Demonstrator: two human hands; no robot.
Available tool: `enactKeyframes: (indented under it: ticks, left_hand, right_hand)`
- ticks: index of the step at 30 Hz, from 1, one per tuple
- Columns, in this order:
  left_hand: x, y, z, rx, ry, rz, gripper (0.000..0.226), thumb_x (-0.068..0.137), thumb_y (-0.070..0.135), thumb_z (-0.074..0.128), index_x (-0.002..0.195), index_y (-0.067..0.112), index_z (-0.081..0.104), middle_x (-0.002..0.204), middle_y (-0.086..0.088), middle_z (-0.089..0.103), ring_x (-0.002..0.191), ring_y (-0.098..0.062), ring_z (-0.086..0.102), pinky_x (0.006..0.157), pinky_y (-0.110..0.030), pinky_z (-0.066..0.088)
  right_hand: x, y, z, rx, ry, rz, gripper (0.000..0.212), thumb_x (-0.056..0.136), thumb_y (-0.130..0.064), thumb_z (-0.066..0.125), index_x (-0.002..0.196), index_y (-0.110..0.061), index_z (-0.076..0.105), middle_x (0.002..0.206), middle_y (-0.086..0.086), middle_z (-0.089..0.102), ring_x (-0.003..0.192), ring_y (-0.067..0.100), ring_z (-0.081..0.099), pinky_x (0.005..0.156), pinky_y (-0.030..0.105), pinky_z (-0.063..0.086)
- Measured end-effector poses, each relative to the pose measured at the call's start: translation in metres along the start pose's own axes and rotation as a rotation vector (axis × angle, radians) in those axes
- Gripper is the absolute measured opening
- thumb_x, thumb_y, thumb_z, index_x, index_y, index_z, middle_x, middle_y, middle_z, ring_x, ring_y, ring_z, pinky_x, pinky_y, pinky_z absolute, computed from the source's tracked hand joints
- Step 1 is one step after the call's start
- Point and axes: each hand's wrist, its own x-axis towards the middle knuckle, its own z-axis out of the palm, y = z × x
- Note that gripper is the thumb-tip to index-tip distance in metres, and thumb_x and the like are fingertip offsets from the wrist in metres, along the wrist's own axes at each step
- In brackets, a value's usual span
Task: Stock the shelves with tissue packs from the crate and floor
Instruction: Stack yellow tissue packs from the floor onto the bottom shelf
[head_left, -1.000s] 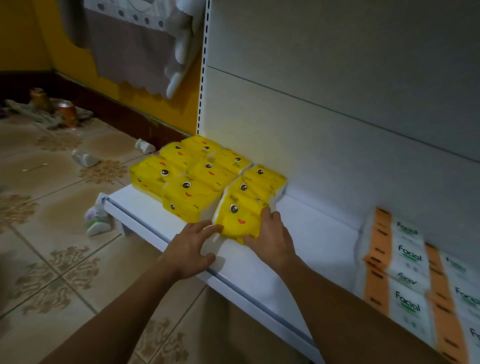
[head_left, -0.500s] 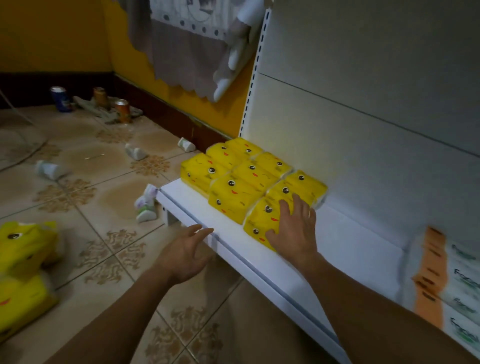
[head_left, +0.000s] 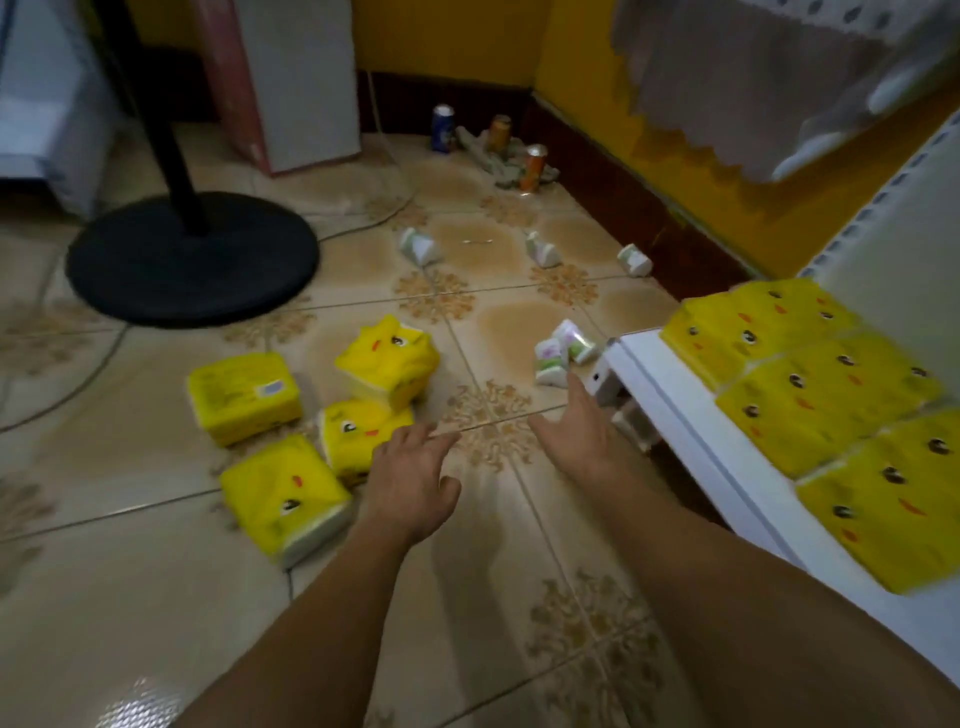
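On the tiled floor (head_left: 156, 571), yellow tissue packs (head_left: 283, 493) lie scattered.

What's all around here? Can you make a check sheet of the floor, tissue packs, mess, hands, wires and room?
Surface: tiled floor, stained; white shelf on the right.
Job's things: four yellow tissue packs loose on the floor; shelved packs lie in rows.
Clutter: small white packs and three cans scattered on the floor.
Grippers: left hand and right hand open, holding nothing, above the floor.
Cables: one cord lying beside the black stand base.
Surroundings: yellow wall, hanging cloth, tall box.
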Motion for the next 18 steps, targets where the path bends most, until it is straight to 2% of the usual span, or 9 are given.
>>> enactKeyframes:
  ticks: [2,4,7,10,12,14,16,18]
  left_hand:
    - [-0.002,-0.024,-0.008,-0.002,0.003,-0.097,0.061,0.067,0.038,0.042,0.120,0.014,0.061,0.127,-0.020,0.055,0.115,-0.040,0.051,0.091,-0.048,0.043]
    - [0.000,-0.043,-0.015,-0.022,0.002,-0.165,0.064,0.065,0.039,0.044,0.121,0.013,0.060,0.127,-0.021,0.054,0.114,-0.041,0.052,0.090,-0.050,0.044]
    - [0.007,-0.059,-0.024,-0.081,-0.013,-0.248,0.074,0.064,0.040,0.041,0.135,0.020,0.045,0.140,-0.014,0.041,0.128,-0.034,0.039,0.101,-0.043,0.037]
    - [0.009,-0.075,-0.028,-0.176,0.021,-0.320,0.079,0.062,0.042,0.040,0.140,0.023,0.037,0.141,-0.010,0.039,0.130,-0.030,0.037,0.105,-0.040,0.035]
    - [0.012,-0.082,-0.032,-0.226,0.035,-0.344,0.080,0.064,0.043,0.042,0.141,0.024,0.033,0.141,-0.010,0.040,0.129,-0.030,0.037,0.105,-0.037,0.033]
    - [0.015,-0.087,-0.039,-0.251,0.044,-0.345,0.073,0.074,0.042,0.050,0.142,0.024,0.031,0.141,-0.009,0.040,0.129,-0.029,0.036,0.104,-0.034,0.031]
    - [0.017,-0.088,-0.043,-0.237,0.070,-0.329,0.066,0.083,0.029,0.059,0.143,0.023,0.030,0.143,-0.007,0.038,0.131,-0.026,0.035,0.104,-0.032,0.029]
    - [0.016,-0.092,-0.042,-0.228,0.078,-0.344,0.066,0.084,0.027,0.060,0.143,0.023,0.030,0.144,-0.006,0.038,0.133,-0.025,0.034,0.105,-0.031,0.029]
  right_hand:
    - [0.003,-0.029,0.022,0.037,-0.106,-0.006,0.075,0.086,-0.030,0.061,0.147,-0.012,0.022,0.146,0.015,0.037,0.134,0.032,0.035,0.105,0.036,0.033]
    - [0.010,-0.062,0.032,0.051,-0.165,-0.057,0.069,0.089,-0.029,0.058,0.146,-0.012,0.025,0.143,0.017,0.039,0.132,0.033,0.037,0.102,0.035,0.035]
    - [0.024,-0.097,0.042,0.097,-0.180,-0.149,0.058,0.089,-0.022,0.055,0.142,-0.013,0.033,0.140,0.016,0.043,0.128,0.033,0.042,0.097,0.036,0.039]
    - [0.038,-0.102,0.058,0.080,-0.193,-0.211,0.058,0.088,-0.020,0.056,0.142,-0.014,0.033,0.139,0.016,0.044,0.127,0.034,0.042,0.097,0.037,0.039]
    - [0.049,-0.096,0.067,0.103,-0.213,-0.160,0.063,0.089,-0.023,0.056,0.145,-0.015,0.027,0.143,0.016,0.041,0.130,0.035,0.039,0.100,0.038,0.037]
    - [0.062,-0.093,0.073,0.150,-0.234,-0.088,0.069,0.090,-0.028,0.057,0.148,-0.018,0.020,0.147,0.015,0.035,0.133,0.035,0.035,0.104,0.039,0.035]
    - [0.075,-0.092,0.080,0.217,-0.265,-0.019,0.076,0.089,-0.035,0.059,0.149,-0.019,0.016,0.150,0.014,0.031,0.136,0.035,0.031,0.106,0.040,0.033]
    - [0.084,-0.094,0.090,0.282,-0.291,0.061,0.084,0.086,-0.044,0.062,0.149,-0.017,0.013,0.151,0.014,0.028,0.138,0.034,0.027,0.108,0.041,0.030]
